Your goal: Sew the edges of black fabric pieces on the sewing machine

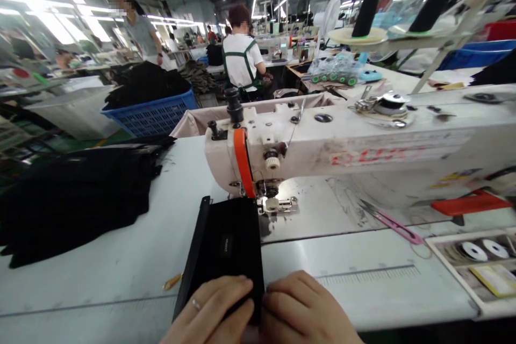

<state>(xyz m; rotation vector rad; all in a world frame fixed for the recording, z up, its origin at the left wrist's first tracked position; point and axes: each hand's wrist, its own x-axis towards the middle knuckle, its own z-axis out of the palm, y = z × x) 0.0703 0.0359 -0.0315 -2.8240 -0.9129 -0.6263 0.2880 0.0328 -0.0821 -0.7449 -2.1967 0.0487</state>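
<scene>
A black cloth piece [234, 236] with a small label lies on the pale table, its far edge close to the presser foot of the white sewing machine [342, 145]. My left hand [217, 309] wears a ring and grips the cloth's near end, fingers bent over its top. At the near right corner, my right hand [304, 309] has its fingers curled together against the cloth's edge; its fingertips are partly hidden. An orange strip [244, 164] hangs on the machine head.
Stacked black fabric [80, 193] covers the table's left. Pink-handled snips [393, 223] and a bobbin tray [475, 263] are at the right. A small brass-coloured tool [173, 281] lies left of the cloth. Beyond stand a blue basket [157, 113] and people.
</scene>
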